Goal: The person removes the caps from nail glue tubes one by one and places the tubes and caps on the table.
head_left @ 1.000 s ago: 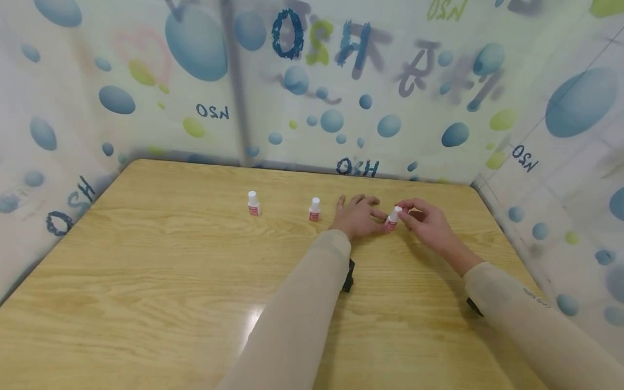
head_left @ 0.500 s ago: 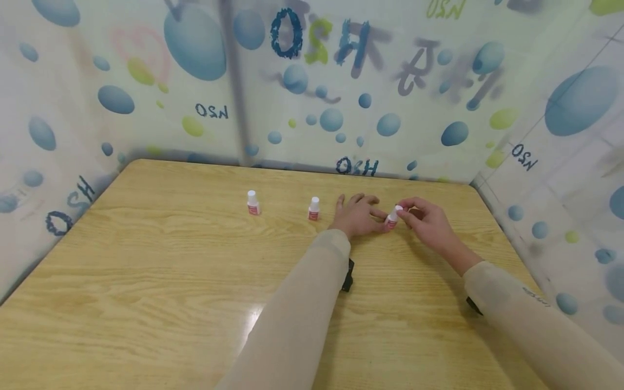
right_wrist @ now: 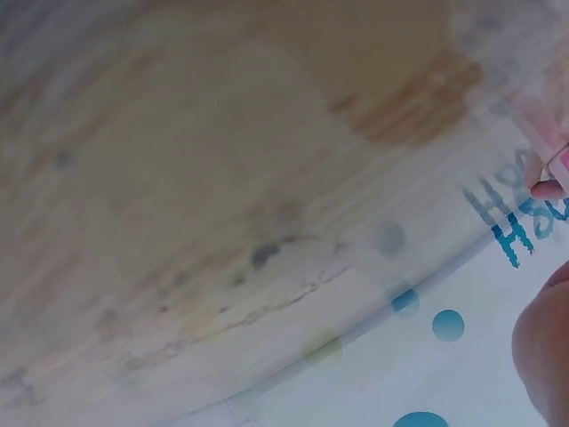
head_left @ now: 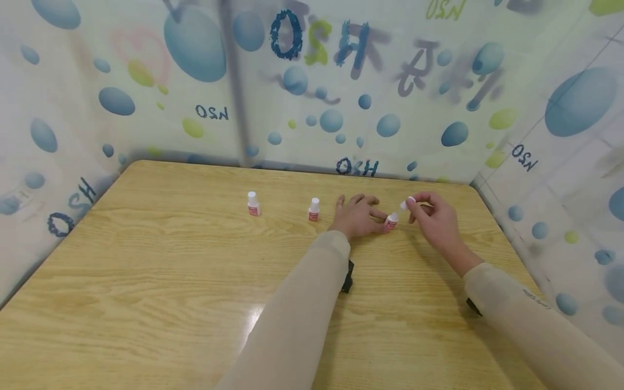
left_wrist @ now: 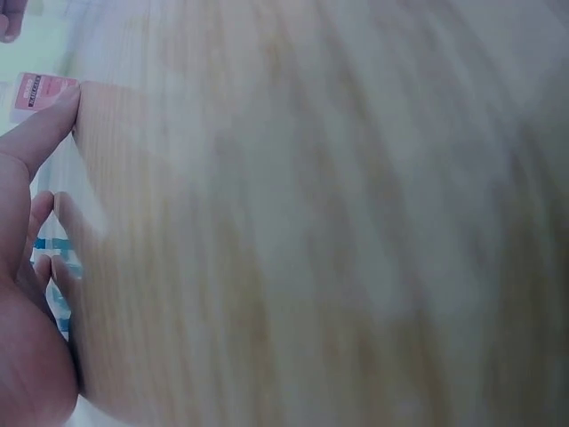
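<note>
A small bottle (head_left: pixel 391 222) with a pink-and-white label stands on the table, its white neck uncovered. Thumb and forefinger of my left hand (head_left: pixel 358 216) pinch its lower part, while the other fingers spread over the wood. Above and to the right of the neck, my right hand (head_left: pixel 436 219) pinches a white cap (head_left: pixel 404 205), apart from the bottle. In the left wrist view, the left thumb (left_wrist: pixel 53 120) presses against the bottle's label (left_wrist: pixel 40 91). The right wrist view catches only part of the right hand (right_wrist: pixel 544 347) at its edge; the cap cannot be made out there.
Two similar capped bottles stand upright left of my hands, one nearby (head_left: pixel 314 210) and one farther left (head_left: pixel 253 204). The wooden table (head_left: pixel 161 260) ends at a wall covering (head_left: pixel 419 70) printed with bubbles and letters.
My right hand has pulled the white cap up and to the right off the bottle, baring the neck. The left hand and the other two bottles stay where they were.
</note>
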Demonstrator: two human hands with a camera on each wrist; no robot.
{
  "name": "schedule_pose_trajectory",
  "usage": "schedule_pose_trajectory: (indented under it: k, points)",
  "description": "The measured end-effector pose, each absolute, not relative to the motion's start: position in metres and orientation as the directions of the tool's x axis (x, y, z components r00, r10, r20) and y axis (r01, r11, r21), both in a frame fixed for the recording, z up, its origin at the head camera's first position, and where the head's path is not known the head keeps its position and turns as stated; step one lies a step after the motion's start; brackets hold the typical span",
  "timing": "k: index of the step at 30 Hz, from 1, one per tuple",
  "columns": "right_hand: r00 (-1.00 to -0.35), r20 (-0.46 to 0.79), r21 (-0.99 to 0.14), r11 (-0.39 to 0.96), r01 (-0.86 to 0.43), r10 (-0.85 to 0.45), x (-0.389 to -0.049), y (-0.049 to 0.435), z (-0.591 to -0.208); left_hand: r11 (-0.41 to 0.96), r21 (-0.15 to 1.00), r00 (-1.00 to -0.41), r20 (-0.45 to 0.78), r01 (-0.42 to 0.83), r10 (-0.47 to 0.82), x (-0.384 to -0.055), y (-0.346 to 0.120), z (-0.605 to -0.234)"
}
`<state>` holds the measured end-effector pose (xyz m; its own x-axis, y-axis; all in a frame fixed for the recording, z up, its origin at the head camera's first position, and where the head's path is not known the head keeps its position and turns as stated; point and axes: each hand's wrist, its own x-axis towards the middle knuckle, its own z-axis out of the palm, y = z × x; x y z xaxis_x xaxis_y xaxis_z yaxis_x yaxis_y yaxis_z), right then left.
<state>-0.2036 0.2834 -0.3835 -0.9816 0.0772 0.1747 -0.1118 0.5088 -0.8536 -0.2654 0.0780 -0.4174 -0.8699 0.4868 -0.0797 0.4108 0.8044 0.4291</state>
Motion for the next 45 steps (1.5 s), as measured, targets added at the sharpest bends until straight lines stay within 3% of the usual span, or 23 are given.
schedule_pose_trajectory:
  k: [8, 15, 22, 31, 39, 45]
  points:
    - [-0.968, 0.223, -0.885, 0.441, -0.152, 0.114, -0.209, 0.288, -0.383, 0.801, 0.439, -0.876, -0.063, 0.406, 0.479, -0.270, 0.079, -0.421]
    - [-0.936, 0.341, -0.824, 0.507, -0.253, 0.086, -0.213, 0.294, -0.385, 0.796, 0.454, -0.876, -0.065, 0.401, 0.478, -0.271, 0.078, -0.420]
    - [-0.973, 0.204, -0.862, 0.491, -0.125, 0.111, -0.210, 0.302, -0.381, 0.796, 0.451, -0.873, -0.070, 0.404, 0.483, -0.267, 0.078, -0.418]
    - [-0.993, 0.072, -0.972, 0.228, -0.049, 0.094, -0.208, 0.309, -0.374, 0.797, 0.451, -0.875, -0.069, 0.402, 0.480, -0.265, 0.079, -0.418]
    - [-0.999, -0.001, -0.874, 0.485, -0.015, -0.033, -0.209, 0.316, -0.382, 0.800, 0.437, -0.871, -0.068, 0.412, 0.486, -0.265, 0.078, -0.418]
    - [-0.995, -0.096, -0.815, 0.577, 0.062, -0.029, -0.212, 0.314, -0.386, 0.806, 0.424, -0.871, -0.075, 0.413, 0.486, -0.264, 0.078, -0.417]
